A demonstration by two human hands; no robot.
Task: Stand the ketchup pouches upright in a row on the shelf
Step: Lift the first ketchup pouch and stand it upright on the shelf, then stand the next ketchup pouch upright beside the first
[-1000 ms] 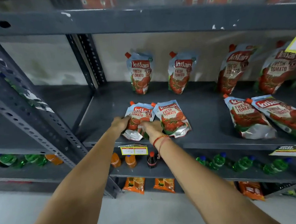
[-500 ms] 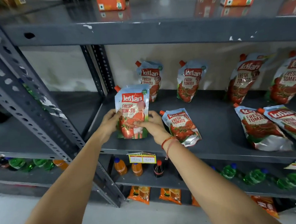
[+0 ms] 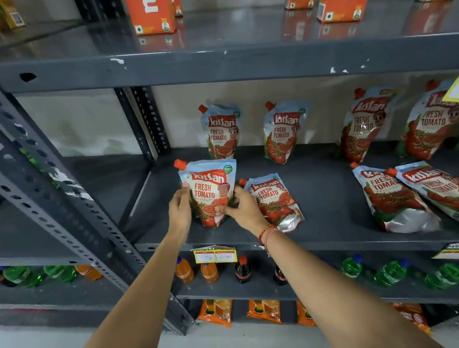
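A Kissan ketchup pouch (image 3: 210,186) with a red spout stands upright near the front of the grey shelf (image 3: 329,221). My left hand (image 3: 180,210) grips its left edge and my right hand (image 3: 241,207) grips its lower right side. Just right of it another pouch (image 3: 272,198) lies flat. Further right two more pouches (image 3: 387,195) (image 3: 446,188) lie flat, side by side. Along the back wall several pouches stand upright, among them one (image 3: 221,132) behind the held pouch and one (image 3: 282,132) to its right.
A perforated grey upright (image 3: 61,191) slants at the left. Orange cartons (image 3: 151,10) stand on the shelf above. Drink bottles (image 3: 210,270) line the shelf below, behind a yellow price tag (image 3: 215,255). Orange packets (image 3: 215,312) sit lowest.
Both hands lifted the left flat pouch off the shelf, turned it upright and set it down standing near the front edge. The camera view has tilted upward.
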